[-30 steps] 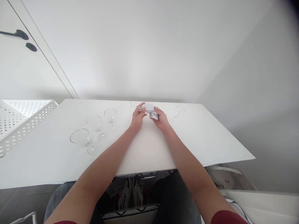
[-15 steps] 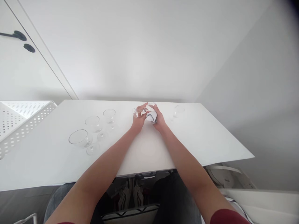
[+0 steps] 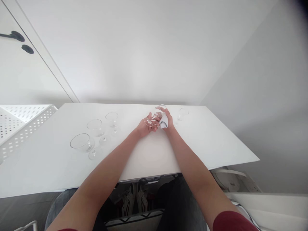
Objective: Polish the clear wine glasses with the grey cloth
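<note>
Over the far middle of the white table (image 3: 204,141) my two hands meet around a clear stemmed glass (image 3: 155,116), which is tilted with its foot toward me and its bowl away. My left hand (image 3: 145,126) is closed on the stem near the round foot. My right hand (image 3: 167,121) grips a small white cloth (image 3: 164,121) pressed against the bowl. Three more stemmed glasses stand in a row at the left: a large one (image 3: 81,143), a middle one (image 3: 96,127) and a small one (image 3: 112,118). Another glass (image 3: 183,113) stands just right of my hands.
A white perforated rack (image 3: 16,128) sits at the table's left end. A door with dark handles (image 3: 14,35) is at the upper left. Below the table's near edge are my legs, shoes (image 3: 134,199) and a white round object (image 3: 231,183) on the floor at the right.
The glass has turned in my hands: its foot swung from the far left toward me. Both hands drifted slightly to the right, with the cloth still on the bowl.
</note>
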Demonstrator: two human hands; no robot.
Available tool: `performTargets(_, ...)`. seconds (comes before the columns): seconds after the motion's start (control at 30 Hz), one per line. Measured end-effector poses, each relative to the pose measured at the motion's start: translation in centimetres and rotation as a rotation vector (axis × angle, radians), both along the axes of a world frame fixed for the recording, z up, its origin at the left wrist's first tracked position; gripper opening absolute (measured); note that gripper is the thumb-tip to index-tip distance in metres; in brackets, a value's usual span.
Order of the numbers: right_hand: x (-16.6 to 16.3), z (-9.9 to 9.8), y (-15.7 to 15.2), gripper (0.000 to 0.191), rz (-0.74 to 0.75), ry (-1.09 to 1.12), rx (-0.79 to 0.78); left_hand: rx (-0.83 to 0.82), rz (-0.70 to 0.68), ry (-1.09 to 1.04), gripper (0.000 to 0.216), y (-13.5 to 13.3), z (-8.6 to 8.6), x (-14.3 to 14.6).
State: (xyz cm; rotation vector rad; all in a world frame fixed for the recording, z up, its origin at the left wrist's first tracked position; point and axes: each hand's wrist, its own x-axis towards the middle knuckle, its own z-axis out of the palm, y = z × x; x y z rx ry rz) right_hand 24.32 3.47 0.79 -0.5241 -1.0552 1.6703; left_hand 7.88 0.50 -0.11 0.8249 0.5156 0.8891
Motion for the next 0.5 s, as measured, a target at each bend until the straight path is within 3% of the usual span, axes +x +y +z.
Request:
performTargets(0.17,0.2,-0.4,0.3,0.064,0.065,-0.011,0.037,0.090,0.006,-0.014,0.033,-0.6,0.4,-0.2)
performTargets(0.3,0.0,-0.3,0.8,0.051,-0.001,0.003,-0.005,0.121,0.001,-0.080,0.022,-1.2,1.0,-0.1)
performTargets(0.5,-0.5,-0.5,1.7,0.029,-0.124,0.145,-0.035,0.073,0.407,-0.143,0.033,-0.4,0.5,0.2)
